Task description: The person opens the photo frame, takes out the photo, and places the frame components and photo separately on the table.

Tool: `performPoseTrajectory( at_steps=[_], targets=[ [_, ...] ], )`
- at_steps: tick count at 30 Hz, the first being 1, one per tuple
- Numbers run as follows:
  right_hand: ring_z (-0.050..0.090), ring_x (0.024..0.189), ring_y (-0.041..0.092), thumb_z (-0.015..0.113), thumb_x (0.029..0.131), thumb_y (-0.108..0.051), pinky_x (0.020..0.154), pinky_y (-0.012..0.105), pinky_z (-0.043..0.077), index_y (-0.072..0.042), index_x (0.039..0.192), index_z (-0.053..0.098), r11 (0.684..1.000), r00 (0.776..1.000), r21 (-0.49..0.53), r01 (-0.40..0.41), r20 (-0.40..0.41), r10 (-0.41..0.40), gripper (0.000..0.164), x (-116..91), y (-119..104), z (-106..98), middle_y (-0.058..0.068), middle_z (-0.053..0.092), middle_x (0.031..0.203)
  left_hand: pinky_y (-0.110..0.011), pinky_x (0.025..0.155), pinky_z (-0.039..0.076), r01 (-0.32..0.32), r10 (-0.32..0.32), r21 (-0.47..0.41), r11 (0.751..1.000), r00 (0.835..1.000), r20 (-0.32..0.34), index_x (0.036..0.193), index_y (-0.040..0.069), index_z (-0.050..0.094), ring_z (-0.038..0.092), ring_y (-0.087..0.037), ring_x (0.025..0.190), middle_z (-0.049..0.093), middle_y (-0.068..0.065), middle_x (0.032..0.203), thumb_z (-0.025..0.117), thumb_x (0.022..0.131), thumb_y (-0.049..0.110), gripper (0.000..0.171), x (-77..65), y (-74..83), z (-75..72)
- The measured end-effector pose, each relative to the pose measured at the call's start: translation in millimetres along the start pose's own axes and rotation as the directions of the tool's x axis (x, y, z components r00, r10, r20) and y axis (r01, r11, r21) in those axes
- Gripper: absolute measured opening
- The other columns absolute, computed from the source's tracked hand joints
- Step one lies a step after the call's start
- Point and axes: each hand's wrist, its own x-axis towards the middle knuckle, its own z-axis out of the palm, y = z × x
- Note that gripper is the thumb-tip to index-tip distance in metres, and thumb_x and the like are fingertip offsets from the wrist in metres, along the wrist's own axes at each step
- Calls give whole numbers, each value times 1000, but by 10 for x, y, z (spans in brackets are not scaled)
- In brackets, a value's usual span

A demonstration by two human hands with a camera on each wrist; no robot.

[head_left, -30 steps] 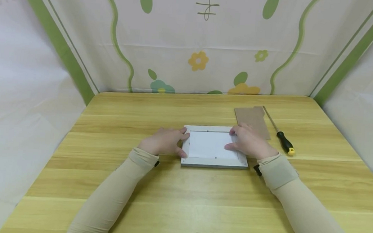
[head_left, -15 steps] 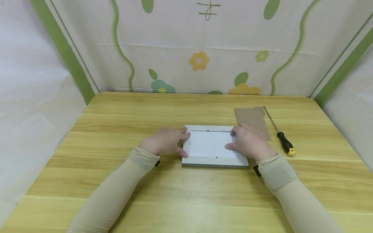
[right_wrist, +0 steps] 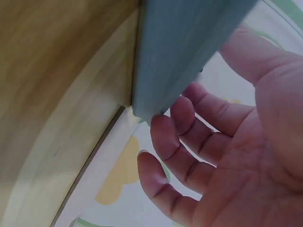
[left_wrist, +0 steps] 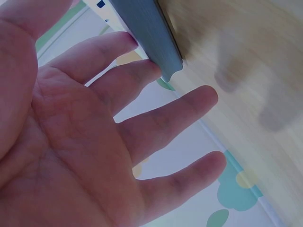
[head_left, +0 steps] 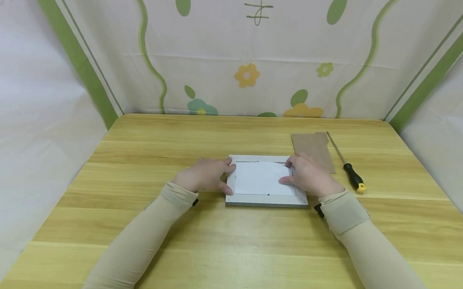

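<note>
A white picture frame point(head_left: 268, 200) lies back side up on the table, with a white sheet point(head_left: 262, 179) inside its opening. The sheet's far edge bows upward. My left hand point(head_left: 207, 175) rests at the frame's left side, fingers spread; the left wrist view shows two fingertips at the frame's grey edge point(left_wrist: 151, 40). At the right end, my right hand point(head_left: 313, 177) pinches the sheet between thumb and fingers. Its other fingers curl beside the frame's grey edge point(right_wrist: 175, 47) in the right wrist view. The exact grip point is hidden from the wrist cameras.
A brown backing board point(head_left: 314, 146) lies behind the right hand. Right beside it is a screwdriver point(head_left: 354, 176) with a black and yellow handle. The wooden table point(head_left: 224, 251) ends at a flowered cloth backdrop point(head_left: 206, 40), and white cloth hangs on both sides.
The sheet lay flat before; now its far edge bulges up, covering the dark tab on the frame's far side. Both hands have stayed nearly in place.
</note>
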Motion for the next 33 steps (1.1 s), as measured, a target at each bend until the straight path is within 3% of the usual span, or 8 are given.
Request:
performPoseTrajectory(
  at_steps=[6,9,12,16,19,22,27,33],
  targets=[
    [56,84,23,80,84,-34,82,46,44,-3,104,68,1000,999,27,-1,42,-1,39,-5,-4,-40,5,66,94,-67,111,20,-1,1,9,1000,1000,1,153,15,36,31,-29,143,23,-8,161,72,84,49,86,9,0,10],
    [56,85,23,80,84,-31,86,51,42,-4,108,65,997,998,79,-8,67,3,39,-31,-10,-82,5,65,93,-67,111,20,-2,2,8,1000,1000,1,153,15,36,32,-29,143,23,-8,161,72,84,49,86,9,-1,9],
    [57,84,23,77,87,-18,83,47,47,-2,115,59,989,998,149,3,64,-12,37,-60,-14,-136,8,63,93,-67,111,19,-1,1,3,1000,1000,5,153,15,37,31,-30,143,22,-8,161,72,84,49,85,7,3,4],
    [59,81,22,73,86,0,74,39,51,3,132,51,977,998,204,56,14,-60,51,-84,-20,-205,8,63,90,-66,112,19,-1,1,-2,1000,1000,9,153,15,37,31,-30,143,22,-8,161,73,84,49,85,6,1,0],
    [60,79,20,73,85,2,74,38,51,5,142,44,973,995,209,96,-7,-96,64,-89,-40,-238,6,66,87,-65,112,19,-3,3,-3,1000,1000,12,153,15,35,30,-29,143,21,-8,161,72,84,49,85,11,-11,6],
    [61,79,19,74,85,0,73,37,52,8,143,44,973,993,203,114,-3,-115,66,-87,-75,-255,4,67,86,-64,112,21,-4,4,-1,1000,1000,14,154,15,35,31,-29,143,21,-8,161,72,84,49,86,13,-22,14],
    [64,83,22,74,86,-3,75,39,53,7,135,55,976,996,201,81,-52,-71,53,-121,-105,-317,8,69,89,-56,114,26,-6,6,-6,1000,1000,9,154,16,36,32,-27,143,22,-7,161,72,83,50,87,23,-30,28],
    [65,86,24,73,91,-14,75,42,53,-4,93,67,969,985,242,54,-172,-12,13,-242,-105,-511,8,70,92,-49,114,29,-35,35,-21,999,999,-1,154,14,37,32,-28,143,25,-8,160,72,85,50,85,22,-64,11]
  ],
)
